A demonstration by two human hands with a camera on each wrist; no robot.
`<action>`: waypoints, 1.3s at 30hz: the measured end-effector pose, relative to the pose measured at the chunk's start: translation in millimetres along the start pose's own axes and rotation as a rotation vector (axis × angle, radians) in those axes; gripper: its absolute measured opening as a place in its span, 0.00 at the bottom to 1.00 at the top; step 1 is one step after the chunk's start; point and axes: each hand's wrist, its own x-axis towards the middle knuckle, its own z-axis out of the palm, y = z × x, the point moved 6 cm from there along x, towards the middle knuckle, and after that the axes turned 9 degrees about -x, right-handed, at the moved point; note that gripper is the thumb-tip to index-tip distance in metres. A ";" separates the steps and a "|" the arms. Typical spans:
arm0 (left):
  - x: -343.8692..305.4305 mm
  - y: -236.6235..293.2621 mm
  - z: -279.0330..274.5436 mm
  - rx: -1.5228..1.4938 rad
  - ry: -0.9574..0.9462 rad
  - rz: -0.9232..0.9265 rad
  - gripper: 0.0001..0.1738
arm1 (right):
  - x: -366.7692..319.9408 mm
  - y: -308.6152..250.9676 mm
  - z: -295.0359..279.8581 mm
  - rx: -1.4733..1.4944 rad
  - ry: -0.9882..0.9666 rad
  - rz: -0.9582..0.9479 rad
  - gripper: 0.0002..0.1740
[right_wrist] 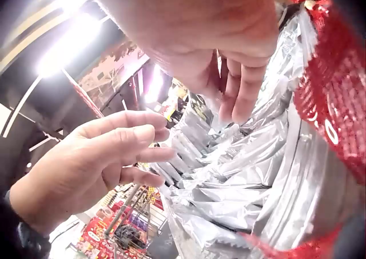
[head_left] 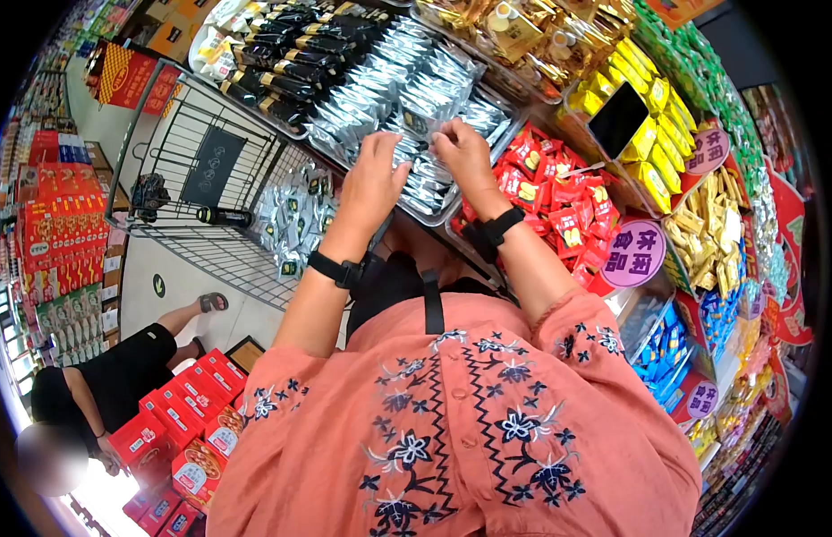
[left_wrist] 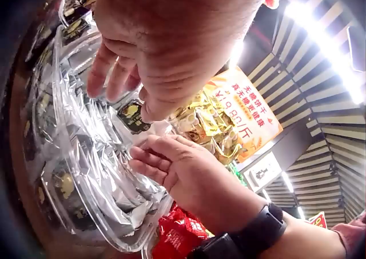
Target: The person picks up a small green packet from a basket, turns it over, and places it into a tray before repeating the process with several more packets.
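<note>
Over the clear tray [head_left: 431, 217], both hands are at the silver packets [head_left: 358, 112] heaped inside it. Left hand [head_left: 373, 179]: fingers loosely spread, holding nothing. Right hand [head_left: 467, 163]: fingers drawn in narrow at the foil, though I can't tell whether they pinch a packet. These look light, crinkly and slippery, the contents perhaps breakable; a sealed edge seems the best hold. Right of the tray, red packets [head_left: 532, 170], then a purple sign [head_left: 633, 253] reading 休闲食品. Beyond the tray, a price sign [left_wrist: 247, 113] offers 无糖饼干, ¥19.80/斤. Small print on the silver foil? Unreadable.
</note>
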 end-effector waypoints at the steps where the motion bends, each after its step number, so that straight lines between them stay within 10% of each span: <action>1: -2.8 -3.4 1.4 -0.012 -0.003 -0.007 0.24 | -0.6 1.2 1.3 0.019 0.006 0.013 0.05; 33: 15.5 -25.5 33.9 -0.131 0.051 0.060 0.31 | 3.1 3.6 -8.0 0.017 -0.007 0.200 0.13; 39: -47.8 -104.5 -46.9 -0.312 0.286 -0.313 0.16 | -13.6 -58.9 -13.3 0.258 -0.218 0.162 0.08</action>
